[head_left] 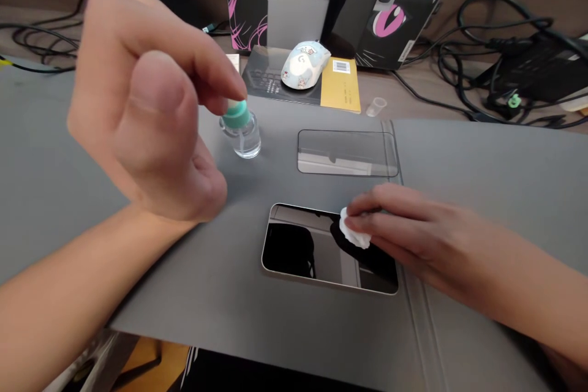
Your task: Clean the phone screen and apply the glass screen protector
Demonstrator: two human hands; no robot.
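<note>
A smartphone lies face up on the grey desk mat, its dark glossy screen full of reflections. Pinched between the fingers of my right hand, a small crumpled white wipe meets the screen's upper right part. My left hand is raised close to the camera, fingers curled; its palm side is hidden. Its index fingertip overlaps the green top of a small clear spray bottle, which stands on the mat with liquid inside. I cannot tell whether they touch. Behind the phone lies a black-edged glass screen protector.
A light-blue mouse rests on a dark packet beside a yellow card. Behind stand laptops with decorated palm rests. Black cables tangle at the right rear, near a small clear cap. The desk mat ends at the front edge.
</note>
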